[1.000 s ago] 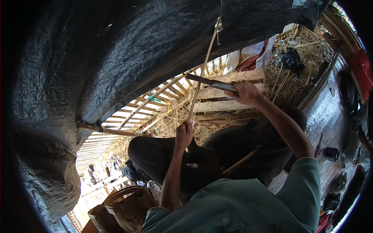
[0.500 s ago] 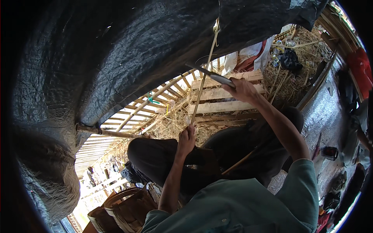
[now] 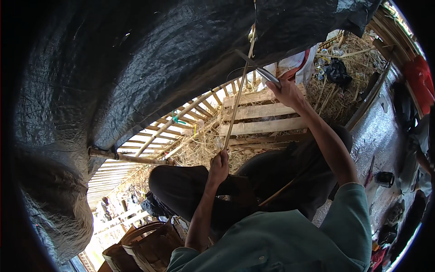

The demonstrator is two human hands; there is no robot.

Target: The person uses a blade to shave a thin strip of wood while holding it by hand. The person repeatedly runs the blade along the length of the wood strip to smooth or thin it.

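Note:
A long, thin bamboo strip (image 3: 236, 105) slants up and away from my left hand (image 3: 219, 167), whose fingers are closed round its near end above my left thigh. My right hand (image 3: 289, 94), farther out and to the right, grips a knife (image 3: 267, 74) with a silver-grey handle part and a dark blade. The blade crosses the strip near its far end; whether the edge touches it is hard to tell. A pale knot or shaving (image 3: 252, 34) shows at the strip's far end, against the black sheet (image 3: 167, 59).
A slatted wooden pallet (image 3: 263, 110) lies beyond my knees, among straw and shavings (image 3: 199, 136). Woven baskets (image 3: 152, 245) stand at the lower left. A bamboo pole (image 3: 129, 157) runs below the sheet. On the right, a dark round container (image 3: 384, 179) rests on shiny sheeting.
My right hand has moved up and slightly right with the knife, so the blade crosses the bamboo strip farther out. My left hand stays almost in place on the strip.

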